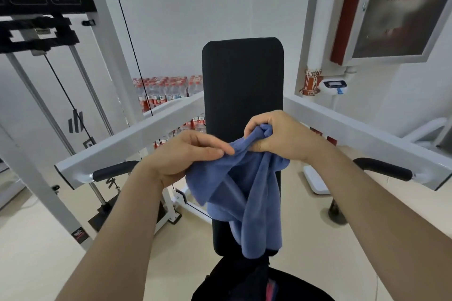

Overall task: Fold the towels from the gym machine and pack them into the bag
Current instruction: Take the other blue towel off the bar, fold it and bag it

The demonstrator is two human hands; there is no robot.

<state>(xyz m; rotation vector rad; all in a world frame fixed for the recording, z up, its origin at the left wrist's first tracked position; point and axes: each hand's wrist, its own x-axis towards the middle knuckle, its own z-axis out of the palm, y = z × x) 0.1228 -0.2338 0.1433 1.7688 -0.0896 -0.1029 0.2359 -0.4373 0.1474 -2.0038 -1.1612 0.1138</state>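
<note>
At the far left stood the white frame of the gym machine (pixel 115 56) with its black weight stack (pixel 36 32) and thin cables running down, closing off that side. One white machine arm (pixel 137 139) angled in from the left and ended in a black handgrip (pixel 112 171); behind it, against the wall, packs of red-capped water bottles (pixel 166 90) were stacked. The left hand (pixel 186 154) reached across above that arm, its thumb and fingertips pinching an edge of the single blue towel (pixel 244 190). The towel hung in loose, unfolded drapes in front of the upright black backrest (pixel 242 80) and over the black seat pad (pixel 225 234) — held up in the open gap between the two machine arms. Below it, at the bottom edge, lay a dark bag (pixel 232 283) with something pink showing inside; the towel's lowest corner hung just above it. The right hand (pixel 281 139) gripped the bunched top of the towel, fingers curled round the fabric, close to the left hand. A second white arm (pixel 354 134) with a second black handgrip (pixel 384 168) bounded the right side, with bare beige floor (pixel 367 264) beyond — and a red-edged wall cabinet (pixel 391 7) hung above.
</note>
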